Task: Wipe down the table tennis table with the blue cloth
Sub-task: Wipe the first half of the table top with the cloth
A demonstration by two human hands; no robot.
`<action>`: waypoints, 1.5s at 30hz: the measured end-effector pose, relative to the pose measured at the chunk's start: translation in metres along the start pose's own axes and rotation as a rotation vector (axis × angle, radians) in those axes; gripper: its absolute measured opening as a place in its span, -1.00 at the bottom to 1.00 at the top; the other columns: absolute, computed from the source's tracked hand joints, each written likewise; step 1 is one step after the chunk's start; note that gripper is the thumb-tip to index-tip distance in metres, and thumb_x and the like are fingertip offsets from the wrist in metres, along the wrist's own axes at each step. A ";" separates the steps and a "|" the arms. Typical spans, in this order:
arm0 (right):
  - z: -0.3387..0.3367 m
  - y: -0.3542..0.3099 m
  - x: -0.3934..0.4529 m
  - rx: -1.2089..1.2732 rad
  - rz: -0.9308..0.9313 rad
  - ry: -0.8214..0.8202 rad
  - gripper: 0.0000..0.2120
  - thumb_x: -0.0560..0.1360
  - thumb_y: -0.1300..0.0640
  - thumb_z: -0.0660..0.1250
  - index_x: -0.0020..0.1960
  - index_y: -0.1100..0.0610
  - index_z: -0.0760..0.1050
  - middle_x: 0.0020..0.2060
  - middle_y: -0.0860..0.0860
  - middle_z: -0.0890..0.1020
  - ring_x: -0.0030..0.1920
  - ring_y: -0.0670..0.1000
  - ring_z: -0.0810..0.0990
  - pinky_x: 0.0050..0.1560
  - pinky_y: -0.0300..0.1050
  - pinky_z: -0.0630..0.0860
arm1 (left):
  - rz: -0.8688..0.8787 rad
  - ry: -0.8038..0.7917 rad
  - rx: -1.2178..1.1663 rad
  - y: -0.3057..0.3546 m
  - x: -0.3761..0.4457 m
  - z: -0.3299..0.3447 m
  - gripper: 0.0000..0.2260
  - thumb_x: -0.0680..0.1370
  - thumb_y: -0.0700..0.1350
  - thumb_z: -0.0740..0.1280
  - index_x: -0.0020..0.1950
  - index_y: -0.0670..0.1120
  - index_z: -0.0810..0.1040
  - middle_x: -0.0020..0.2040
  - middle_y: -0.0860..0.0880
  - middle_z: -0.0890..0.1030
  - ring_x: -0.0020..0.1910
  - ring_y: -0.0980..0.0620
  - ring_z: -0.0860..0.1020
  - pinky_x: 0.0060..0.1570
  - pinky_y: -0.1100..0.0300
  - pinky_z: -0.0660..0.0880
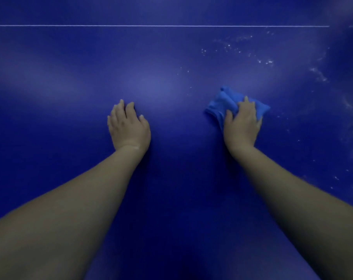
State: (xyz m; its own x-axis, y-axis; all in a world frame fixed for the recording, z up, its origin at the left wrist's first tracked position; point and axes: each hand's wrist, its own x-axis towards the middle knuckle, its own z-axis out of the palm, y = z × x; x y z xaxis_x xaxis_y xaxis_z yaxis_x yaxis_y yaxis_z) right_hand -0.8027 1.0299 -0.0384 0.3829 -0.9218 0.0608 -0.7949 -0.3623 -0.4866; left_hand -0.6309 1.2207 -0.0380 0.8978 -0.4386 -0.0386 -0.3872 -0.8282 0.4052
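Note:
The dark blue table tennis table (70,77) fills the whole view. A crumpled blue cloth (224,103) lies on it right of centre. My right hand (242,122) presses down on the cloth, fingers curled into its folds and thumb on its left side. My left hand (128,124) rests palm down on the bare table left of centre, fingers relaxed, holding nothing.
A thin white line (151,26) runs across the table near the top of the view. White specks and smears (268,62) are scattered over the right part of the surface, up to the right edge of the view.

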 end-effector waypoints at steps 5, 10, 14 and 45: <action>0.025 -0.026 -0.014 -0.018 -0.404 -0.202 -0.78 0.55 0.09 0.25 0.18 0.10 0.44 0.49 -0.02 0.28 0.53 0.04 0.12 0.47 0.13 0.02 | -0.016 0.026 0.061 0.000 -0.002 0.009 -0.58 0.62 -0.01 0.10 0.46 -0.07 0.28 0.56 -0.12 0.16 0.55 -0.12 0.07 0.53 -0.08 -0.05; 0.047 -0.075 0.096 -0.068 -0.519 -0.309 -0.64 0.57 0.07 0.23 0.33 0.15 0.38 0.48 0.00 0.29 0.48 0.04 0.24 0.45 0.09 0.12 | -0.041 0.024 0.094 0.001 -0.001 0.010 -0.58 0.60 0.00 0.10 0.46 -0.04 0.27 0.56 -0.11 0.16 0.55 -0.12 0.06 0.52 -0.09 -0.06; 0.044 -0.056 0.104 0.007 0.005 -0.015 -0.70 0.59 0.03 0.19 0.29 0.10 0.38 0.52 -0.02 0.22 0.53 0.02 0.09 0.50 0.15 -0.08 | -0.040 0.024 0.109 0.003 -0.001 0.009 -0.58 0.60 -0.01 0.11 0.46 -0.05 0.27 0.55 -0.11 0.16 0.54 -0.12 0.07 0.51 -0.09 -0.05; 0.077 -0.082 0.163 -0.094 -0.368 -0.159 -0.59 0.61 0.03 0.13 0.42 0.13 0.28 0.53 0.01 0.19 0.54 0.04 0.06 0.48 0.14 -0.09 | -0.094 0.024 0.113 0.006 -0.002 0.007 -0.57 0.59 -0.02 0.17 0.46 -0.05 0.32 0.54 -0.09 0.20 0.54 -0.10 0.10 0.51 -0.11 -0.01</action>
State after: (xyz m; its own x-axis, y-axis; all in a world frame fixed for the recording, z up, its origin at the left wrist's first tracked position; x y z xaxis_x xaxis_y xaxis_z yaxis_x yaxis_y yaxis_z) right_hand -0.6386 0.9204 -0.0559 0.7122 -0.6978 0.0768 -0.6278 -0.6820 -0.3752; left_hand -0.6368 1.2144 -0.0415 0.9355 -0.3501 -0.0486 -0.3214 -0.8998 0.2952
